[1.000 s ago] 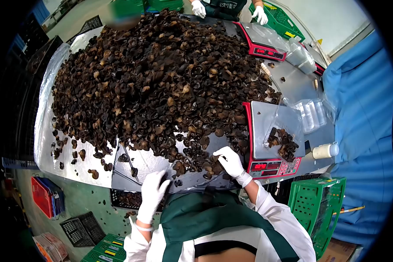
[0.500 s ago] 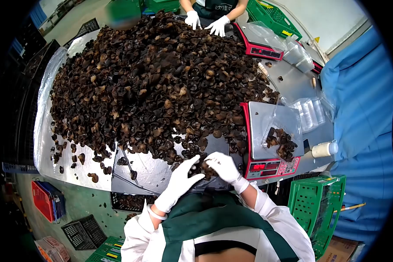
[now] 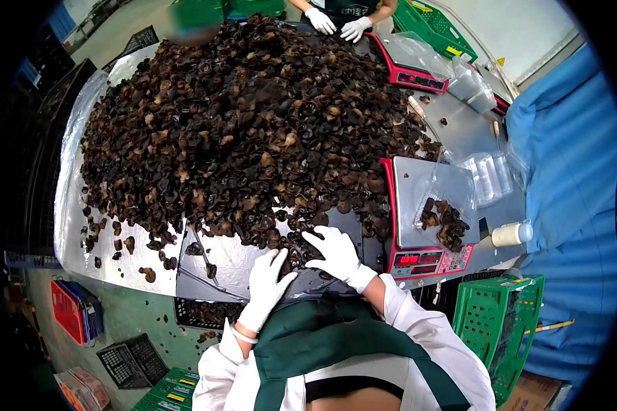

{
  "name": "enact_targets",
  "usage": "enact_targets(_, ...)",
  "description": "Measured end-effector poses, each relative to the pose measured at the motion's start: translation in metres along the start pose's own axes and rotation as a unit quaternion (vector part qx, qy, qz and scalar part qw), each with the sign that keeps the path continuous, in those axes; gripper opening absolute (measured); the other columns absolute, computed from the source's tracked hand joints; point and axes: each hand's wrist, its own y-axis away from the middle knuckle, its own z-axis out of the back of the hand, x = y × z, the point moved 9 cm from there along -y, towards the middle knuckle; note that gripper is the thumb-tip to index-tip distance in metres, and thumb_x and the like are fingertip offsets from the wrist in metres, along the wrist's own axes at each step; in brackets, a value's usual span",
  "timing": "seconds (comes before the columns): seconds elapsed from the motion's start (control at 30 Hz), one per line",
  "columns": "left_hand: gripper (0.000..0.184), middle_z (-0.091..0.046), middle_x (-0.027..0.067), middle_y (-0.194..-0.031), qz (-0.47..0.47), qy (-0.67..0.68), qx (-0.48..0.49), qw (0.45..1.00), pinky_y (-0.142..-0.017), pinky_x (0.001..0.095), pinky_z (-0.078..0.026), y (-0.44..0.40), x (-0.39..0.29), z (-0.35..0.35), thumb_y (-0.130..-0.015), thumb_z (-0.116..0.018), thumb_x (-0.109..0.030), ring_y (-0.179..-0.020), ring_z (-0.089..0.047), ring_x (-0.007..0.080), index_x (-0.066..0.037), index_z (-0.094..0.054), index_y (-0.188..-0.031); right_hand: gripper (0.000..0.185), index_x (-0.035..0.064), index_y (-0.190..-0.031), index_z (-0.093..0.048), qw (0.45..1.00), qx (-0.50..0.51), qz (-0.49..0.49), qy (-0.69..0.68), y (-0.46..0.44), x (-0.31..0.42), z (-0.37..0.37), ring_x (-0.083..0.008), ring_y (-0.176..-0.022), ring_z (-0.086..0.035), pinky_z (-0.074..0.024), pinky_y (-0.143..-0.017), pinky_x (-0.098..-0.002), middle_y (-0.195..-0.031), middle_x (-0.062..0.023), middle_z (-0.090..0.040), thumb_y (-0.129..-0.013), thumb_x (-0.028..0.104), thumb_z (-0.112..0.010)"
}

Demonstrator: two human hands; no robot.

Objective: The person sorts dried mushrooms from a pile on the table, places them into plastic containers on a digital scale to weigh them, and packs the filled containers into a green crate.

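Observation:
A large heap of dark brown wood ear mushrooms [image 3: 254, 144] covers most of the metal table. At its near edge, my left hand [image 3: 266, 282] in a white glove has its thumb and fingers apart. Facing it from the right, my white-gloved right hand [image 3: 340, 256] is also open, its fingers stretched toward the heap. A few mushroom pieces [image 3: 295, 259] lie between the two hands, close to the fingertips. Right of my right hand stands a red digital scale [image 3: 418, 205], bearing a clear plastic tray with some mushrooms [image 3: 447, 222] in it.
Across the table a co-worker's gloved hands [image 3: 336, 24] rest beside a second red scale [image 3: 418, 65]. Clear trays [image 3: 490, 177] and a white bottle [image 3: 511, 233] stand at the right. Green crates [image 3: 497, 322] and a black basket [image 3: 132, 362] are on the floor.
My right hand has moved up and left toward the heap, its fingers now more stretched. My left hand has drawn slightly down and left. The co-worker's hands have pulled back from the heap.

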Motion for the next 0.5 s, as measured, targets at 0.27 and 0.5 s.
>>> enact_targets(0.27, 0.049, -0.057, 0.011, -0.117, -0.084, 0.013, 0.05, 0.995, -0.091, 0.042, -0.041, 0.011, -0.011, -0.001, -0.076, -0.071, -0.035, -0.107, -0.053, 0.0315, -0.012, -0.06, -0.118, 0.017, 0.0101, -0.096, -0.066, 0.984, -0.083, -0.038, -0.15, 0.041, -0.043, 0.026, -0.0277, -0.093, -0.057, -0.0451, -0.082, -0.0373, -0.097, -0.0072, -0.061, -0.08, 0.018, -0.065)
enact_targets(0.5, 0.029, -0.059, 0.0061, -0.089, -0.096, -0.041, -0.016, 0.994, -0.07, 0.0378, -0.045, -0.043, -0.037, -0.016, -0.075, -0.069, -0.02, -0.082, -0.054, 0.025, -0.008, -0.065, -0.101, 0.022, 0.0023, -0.108, -0.064, 0.9, -0.17, -0.211, -0.342, 0.056, -0.098, 0.026, -0.021, -0.097, -0.06, -0.0469, -0.084, -0.0294, -0.106, -0.0116, -0.061, -0.087, 0.006, -0.059)
